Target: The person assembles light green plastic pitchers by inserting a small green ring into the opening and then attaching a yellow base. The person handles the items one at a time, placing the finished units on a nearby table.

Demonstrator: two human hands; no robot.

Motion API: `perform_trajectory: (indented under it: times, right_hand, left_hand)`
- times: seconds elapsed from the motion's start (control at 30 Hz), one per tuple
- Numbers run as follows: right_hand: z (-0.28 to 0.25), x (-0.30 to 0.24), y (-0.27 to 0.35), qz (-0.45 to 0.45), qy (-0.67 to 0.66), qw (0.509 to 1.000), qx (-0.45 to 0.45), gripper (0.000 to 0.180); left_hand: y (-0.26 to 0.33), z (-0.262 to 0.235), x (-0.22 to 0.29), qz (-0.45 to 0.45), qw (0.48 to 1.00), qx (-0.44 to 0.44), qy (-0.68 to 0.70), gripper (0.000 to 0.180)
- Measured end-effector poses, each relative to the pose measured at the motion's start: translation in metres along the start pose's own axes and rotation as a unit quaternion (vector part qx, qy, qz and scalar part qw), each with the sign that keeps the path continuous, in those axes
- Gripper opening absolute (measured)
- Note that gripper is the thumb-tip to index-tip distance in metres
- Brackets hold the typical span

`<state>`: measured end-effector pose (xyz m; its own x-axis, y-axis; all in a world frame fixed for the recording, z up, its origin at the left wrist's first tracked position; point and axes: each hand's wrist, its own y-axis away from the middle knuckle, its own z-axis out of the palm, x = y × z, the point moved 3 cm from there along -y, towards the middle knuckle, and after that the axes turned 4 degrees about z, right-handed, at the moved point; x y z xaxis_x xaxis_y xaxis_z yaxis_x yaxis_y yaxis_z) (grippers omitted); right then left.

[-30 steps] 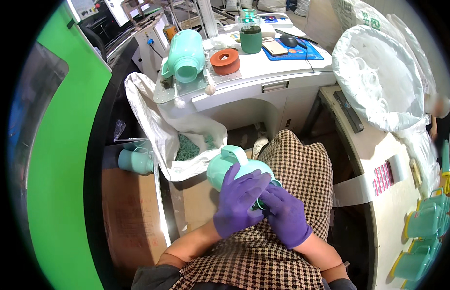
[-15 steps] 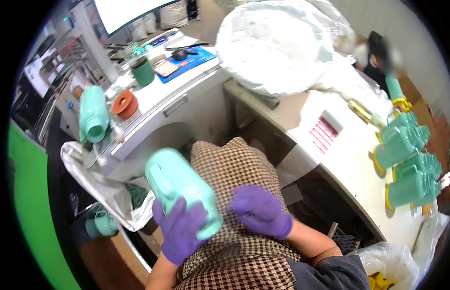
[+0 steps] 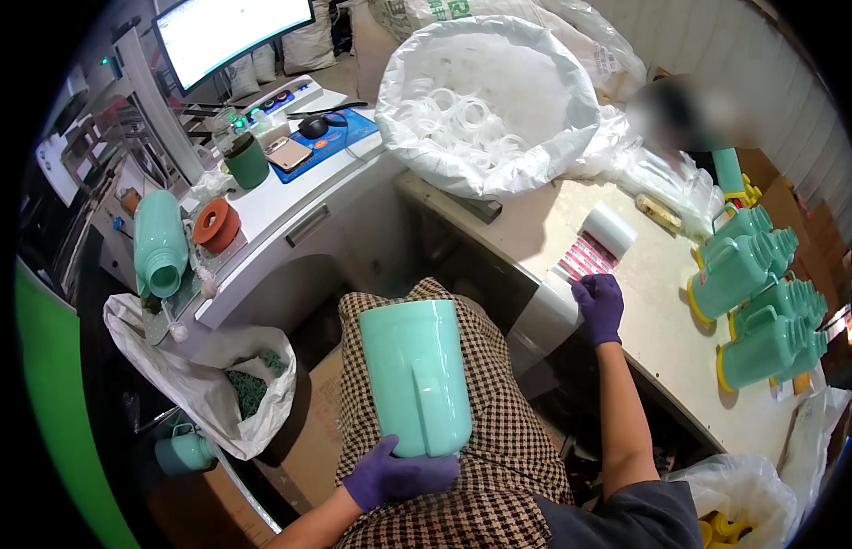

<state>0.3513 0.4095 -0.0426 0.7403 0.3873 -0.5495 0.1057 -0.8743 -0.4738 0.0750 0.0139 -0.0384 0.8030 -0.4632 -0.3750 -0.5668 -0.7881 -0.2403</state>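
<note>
A mint-green plastic jug body (image 3: 412,366) with a side handle rests over my lap, its broad end pointing away from me. My left hand (image 3: 399,476), in a purple glove, grips it at its near end. To the right, my right hand (image 3: 602,306), also gloved in purple, reaches to the bench edge with its fingers pinched at a strip of red-and-white stickers (image 3: 588,258). The strip comes off a white roll (image 3: 611,229) lying on the bench.
Several finished-looking green jugs with yellow bases (image 3: 730,279) stand on the right bench (image 3: 668,339). A lined tub (image 3: 394,137) holds clear rings. At left are another green jug (image 3: 161,242), an orange ring-shaped part (image 3: 215,226), a white sack (image 3: 202,375) and a monitor (image 3: 234,37).
The jug has turned from tilted to nearly straight and moved right over my lap. My right hand has gone from beside the jug out to the stickers on the bench.
</note>
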Motion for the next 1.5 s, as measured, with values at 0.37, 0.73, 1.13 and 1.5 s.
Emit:
perform_trajectory:
  times: [0.37, 0.73, 1.13, 1.5]
  right_hand:
    - [-0.035, -0.258, 0.045, -0.1, -0.371, 0.86, -0.337, 0.013]
    - [-0.004, -0.287, 0.05, -0.178, -0.153, 0.943, -0.238, 0.057]
    - [0.067, -0.452, 0.026, -0.47, -0.277, 0.827, -0.14, 0.054]
    - [0.228, -0.618, 0.063, -0.508, -0.196, 0.831, -0.112, 0.024]
  left_hand:
    - [0.027, 0.047, 0.026, 0.255, 0.802, -0.064, -0.537, 0.084]
    - [0.005, -0.028, -0.015, 0.05, 0.993, 0.03, 0.106, 0.049]
    - [0.159, -0.1, -0.038, -0.638, 0.759, 0.117, 0.05, 0.063]
    - [0.258, -0.141, -0.047, -0.668, 0.588, 0.452, -0.065, 0.07]
